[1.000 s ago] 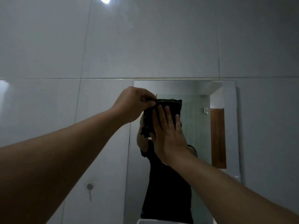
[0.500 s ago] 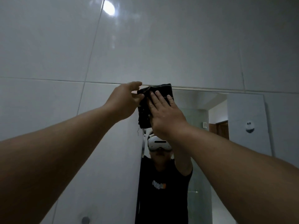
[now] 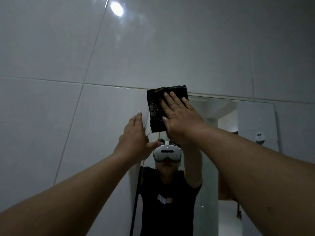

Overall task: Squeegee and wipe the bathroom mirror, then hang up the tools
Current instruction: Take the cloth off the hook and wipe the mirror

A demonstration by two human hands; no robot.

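A dark folded cloth (image 3: 156, 109) lies flat against the top left corner of the bathroom mirror (image 3: 252, 120). My right hand (image 3: 180, 118) presses on it with the palm flat and the fingers spread. My left hand (image 3: 135, 137) is just left of and below the cloth, fingers straight and apart, holding nothing, beside the mirror's left edge. No squeegee is in view.
Large pale glossy wall tiles (image 3: 153, 48) surround the mirror above and to the left. The mirror reflects a person in a dark shirt with a white headset (image 3: 167, 152), a doorway, and a small white fixture (image 3: 260, 137) on the reflected wall.
My left hand has let go of the cloth's top corner and dropped down and left, opening flat. My right hand still presses the cloth at the mirror's top left corner.
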